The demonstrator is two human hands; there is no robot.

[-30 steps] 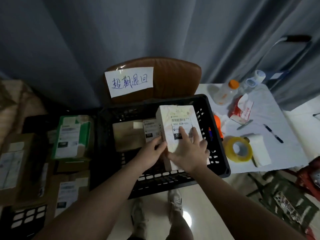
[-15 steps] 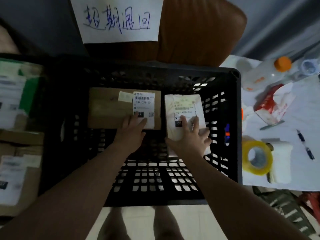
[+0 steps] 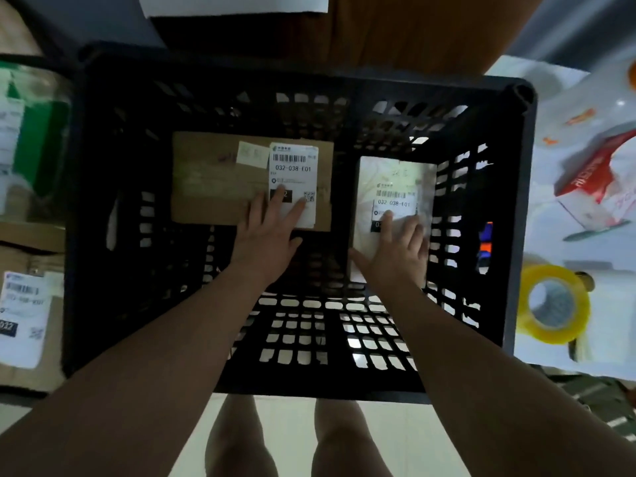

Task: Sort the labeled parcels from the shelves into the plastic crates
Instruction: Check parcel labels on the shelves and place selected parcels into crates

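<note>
- Brown parcel [image 3: 213, 180] and white parcel [image 3: 395, 177] lie apart on the black crate [image 3: 519, 235] floor.
- Left hand [image 3: 268, 232] and right hand [image 3: 395, 249] rest flat-fingered on them, gripping nothing.
- Probably best: lift the hands straight out, leaving the labels [image 3: 292, 173] upward.

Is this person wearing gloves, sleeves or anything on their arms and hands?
No. The left hand and right hand are bare, with no gloves. The left forearm and right forearm are uncovered as far as the frame shows: no sleeve, watch or bracelet. I see no rings, though the picture is dim.
</note>
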